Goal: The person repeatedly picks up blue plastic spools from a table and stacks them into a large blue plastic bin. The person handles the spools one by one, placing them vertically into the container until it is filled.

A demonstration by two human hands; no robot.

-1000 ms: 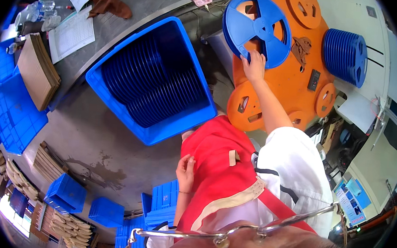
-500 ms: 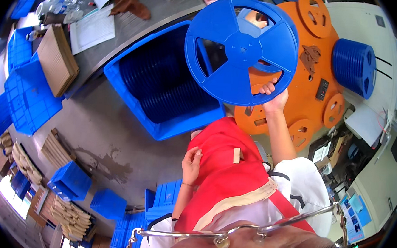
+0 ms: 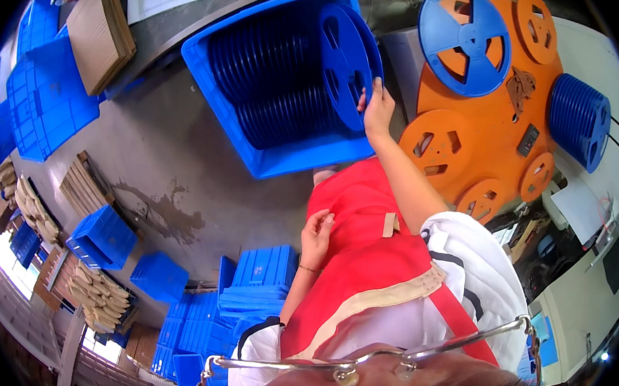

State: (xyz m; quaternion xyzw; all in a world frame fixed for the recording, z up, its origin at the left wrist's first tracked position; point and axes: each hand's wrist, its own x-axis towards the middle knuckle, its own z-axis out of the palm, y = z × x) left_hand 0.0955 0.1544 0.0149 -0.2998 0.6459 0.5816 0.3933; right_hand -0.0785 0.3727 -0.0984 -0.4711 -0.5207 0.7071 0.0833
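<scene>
My right hand (image 3: 377, 110) grips the near rim of a blue plastic reel (image 3: 347, 70), tilted on edge at the right end of a blue crate (image 3: 272, 167). Inside the crate, two rows of blue reels (image 3: 290, 116) stand packed on edge. The fingers behind the held reel are partly hidden. In front of my red apron hangs my left hand (image 3: 316, 235), its fingers loosely bent and apart, holding nothing. Another blue reel (image 3: 471, 41) lies over an orange disc on the orange round table (image 3: 495, 152) to the right.
Several orange discs (image 3: 438, 148) ring the round table, with a stack of blue reels (image 3: 577, 118) beyond it on two rods. A grey workbench (image 3: 184, 37) runs along the far left, beside flattened cardboard (image 3: 100, 31). More blue crates (image 3: 102, 236) stand on the floor at left.
My right hand has brought the blue reel down and left from above the round table into the crate. My left hand stays by the apron. The view has shifted somewhat.
</scene>
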